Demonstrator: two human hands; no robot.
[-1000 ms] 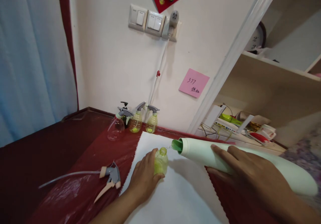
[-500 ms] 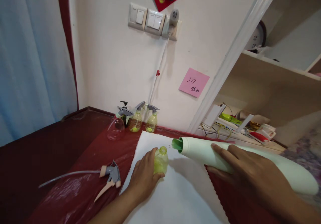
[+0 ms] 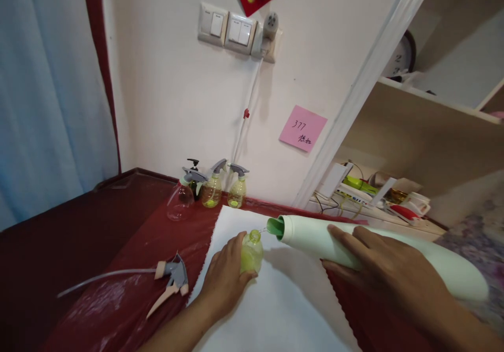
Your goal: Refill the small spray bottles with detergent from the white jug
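Observation:
My left hand [image 3: 226, 268] wraps round a small yellow-green spray bottle [image 3: 252, 252] without its head, its open mouth facing up over a white sheet [image 3: 275, 310]. In my right hand [image 3: 381, 262] is a long pale green container [image 3: 307, 232], tilted nearly level with its spout toward the bottle. A thin stream of clear liquid runs from the spout to the bottle's mouth. Left of my left hand lies a grey and peach spray head [image 3: 176, 276] with its long tube [image 3: 106, 274] on the red cover.
Against the wall stand a clear pinkish spray bottle [image 3: 180, 205], two yellow-green spray bottles [image 3: 211, 192] and a dark pump bottle [image 3: 193, 176]. A shelf [image 3: 441, 100] with a clock and a white router is at the right. A blue curtain [image 3: 51, 89] hangs at the left.
The pale green container tilts much as before, liquid still flowing from it. Both hands keep their grips. The whole view has shifted slightly.

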